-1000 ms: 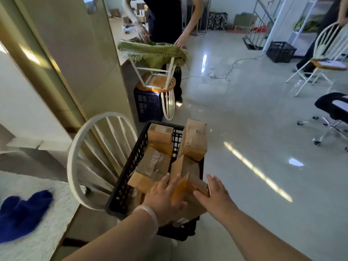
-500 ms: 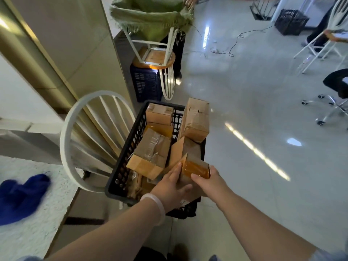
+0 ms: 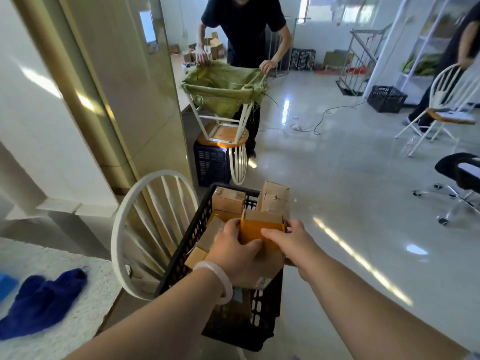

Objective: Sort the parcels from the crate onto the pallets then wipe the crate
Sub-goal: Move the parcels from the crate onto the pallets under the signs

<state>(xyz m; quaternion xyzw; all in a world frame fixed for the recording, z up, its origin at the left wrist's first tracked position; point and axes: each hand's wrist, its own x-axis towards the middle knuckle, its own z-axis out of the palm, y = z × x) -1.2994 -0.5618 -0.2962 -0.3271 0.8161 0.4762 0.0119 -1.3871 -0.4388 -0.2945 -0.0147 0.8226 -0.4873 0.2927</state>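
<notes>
your left hand, pale bangle at the wrist, has its fingers wrapped round the left side of a cardboard parcel with orange tape on its face. your right hand clasps the parcel's right side, thumb across the front. the parcel is between both hands over the near end of the black crate, above other parcels; contact with them cannot be told. deeper in the crate: a small brown box by the far wall, a taller box at the far right corner. a white chair back is just left of the crate. a blue cloth lies on the speckled counter, lower left. farther off, a person in a dark shirt holds a green sack stretched over an upturned white chair, which rests on a dark blue crate. a second black crate stands far right.
</notes>
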